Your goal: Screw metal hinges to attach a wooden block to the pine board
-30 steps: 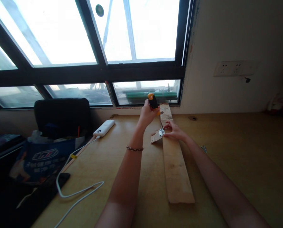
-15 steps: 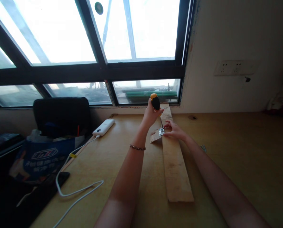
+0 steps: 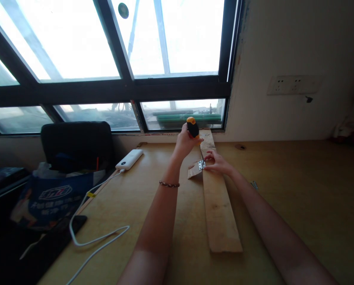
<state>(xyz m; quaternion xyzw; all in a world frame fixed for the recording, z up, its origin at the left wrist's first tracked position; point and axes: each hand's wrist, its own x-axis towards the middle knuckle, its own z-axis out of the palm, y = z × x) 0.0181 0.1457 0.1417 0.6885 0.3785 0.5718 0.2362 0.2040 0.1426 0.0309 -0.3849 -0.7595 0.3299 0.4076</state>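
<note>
My left hand (image 3: 185, 141) is wrapped round the yellow and black handle of a screwdriver (image 3: 193, 127), held tilted above a wooden board. Its shaft points down toward a metal hinge (image 3: 201, 164); the exact tip contact is too small to tell. The hinge bridges the long board (image 3: 221, 213) and a small wooden piece (image 3: 194, 171) sticking out at its left side. My right hand (image 3: 217, 163) rests on the board, thumb and fingers pinched at the hinge's right edge. Whether a screw sits between those fingers is hidden.
A few loose screws (image 3: 254, 185) lie on the table (image 3: 290, 229) to the right. On the left are a white power bank (image 3: 130, 159) with a white cable (image 3: 101, 241), a blue bag (image 3: 50, 202) and a black chair (image 3: 76, 142). The window (image 3: 177, 89) is behind.
My left hand and the screwdriver handle have shifted slightly left, tilting the handle a little more. My right hand, the hinge and the board stay where they were.
</note>
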